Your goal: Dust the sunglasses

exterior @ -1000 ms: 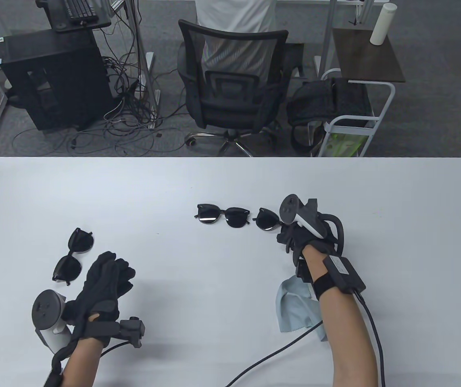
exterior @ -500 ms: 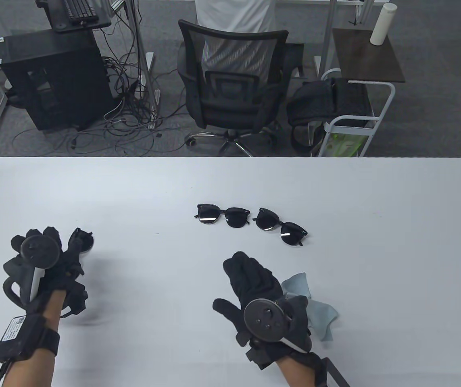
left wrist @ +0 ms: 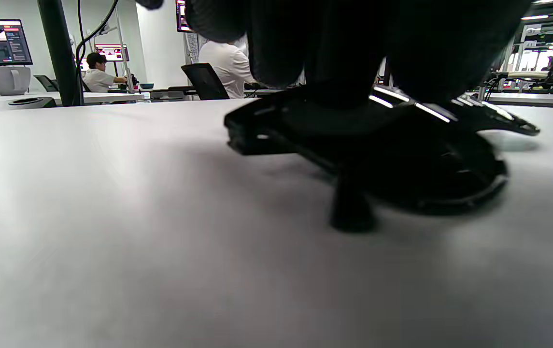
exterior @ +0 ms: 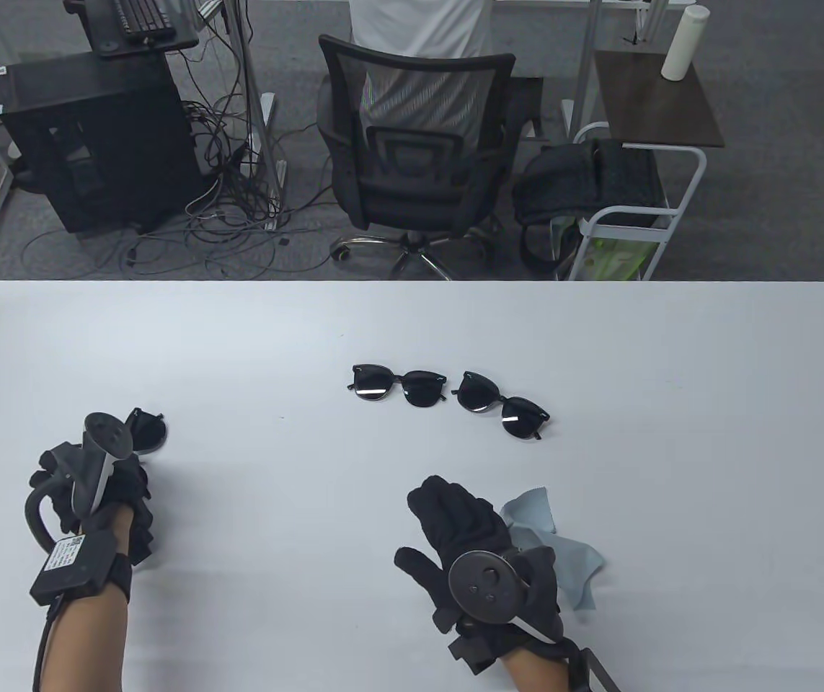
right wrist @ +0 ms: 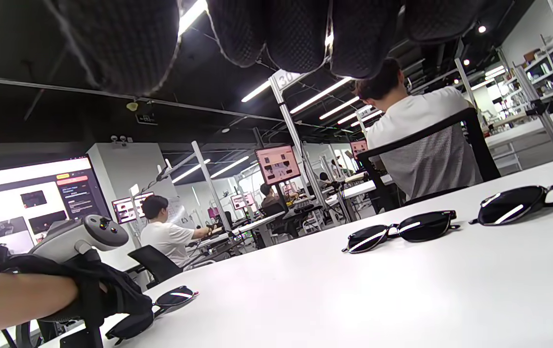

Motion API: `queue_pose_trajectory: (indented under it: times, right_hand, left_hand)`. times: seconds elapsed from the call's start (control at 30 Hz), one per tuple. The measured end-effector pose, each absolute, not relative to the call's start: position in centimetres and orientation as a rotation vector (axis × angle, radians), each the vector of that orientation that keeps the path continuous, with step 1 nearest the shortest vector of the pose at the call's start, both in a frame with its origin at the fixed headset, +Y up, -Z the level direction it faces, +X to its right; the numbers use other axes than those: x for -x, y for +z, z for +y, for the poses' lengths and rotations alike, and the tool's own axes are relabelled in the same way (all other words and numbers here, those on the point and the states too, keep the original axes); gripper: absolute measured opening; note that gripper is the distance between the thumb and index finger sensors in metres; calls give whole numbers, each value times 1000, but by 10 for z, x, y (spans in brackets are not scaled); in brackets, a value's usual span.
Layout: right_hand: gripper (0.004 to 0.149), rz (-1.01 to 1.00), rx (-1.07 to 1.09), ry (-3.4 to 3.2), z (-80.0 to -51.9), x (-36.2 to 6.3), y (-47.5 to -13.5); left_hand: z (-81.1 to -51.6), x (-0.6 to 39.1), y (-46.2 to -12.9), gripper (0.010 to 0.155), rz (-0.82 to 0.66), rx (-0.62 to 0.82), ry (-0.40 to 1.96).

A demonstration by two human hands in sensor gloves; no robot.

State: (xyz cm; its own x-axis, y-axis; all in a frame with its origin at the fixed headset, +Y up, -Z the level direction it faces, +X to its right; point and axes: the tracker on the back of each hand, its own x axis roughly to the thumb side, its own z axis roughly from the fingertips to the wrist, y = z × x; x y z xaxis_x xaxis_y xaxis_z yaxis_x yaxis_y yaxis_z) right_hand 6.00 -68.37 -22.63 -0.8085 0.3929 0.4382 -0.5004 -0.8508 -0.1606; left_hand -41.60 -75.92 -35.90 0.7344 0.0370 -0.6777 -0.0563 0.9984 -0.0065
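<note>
Left fingers [left wrist: 348, 53] on sunglasses [left wrist: 377, 145], table [exterior: 412, 331].

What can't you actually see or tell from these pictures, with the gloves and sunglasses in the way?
- Left sunglasses: in the table view the left hand covers all but one lens.
- Left hand's grip: in the left wrist view the fingers and frame merge, dark and blurred.
- Blue cloth: partly under the right hand; contact unclear.
- Dust on the lenses: too small to see.
</note>
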Motion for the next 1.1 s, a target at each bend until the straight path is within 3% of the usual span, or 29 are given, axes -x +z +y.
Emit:
queue_pose_trajectory:
  times: [0.23,0.47,0.67,0.9,1.1]
  right_hand:
    - [67,-381,-559,2589,-683,-56,-222]
    - [67,-358,-535,2587,-686,-58,-226]
    - [66,-353,-538,2590,-686,-58,-226]
    - [66,-341,-537,2594,-686,-57,-226]
    - [65,-275,-544,2583,-692,-58,-229]
  left_hand:
    - [-762,415,-358,45,748,22,52]
    - [-768,412,-360,67,724,71,103]
    - [-768,408,-367,59,730,67,95]
    - [-768,409,-367,48,800,36,286]
    - [-743,391,-361,45,628,1,368]
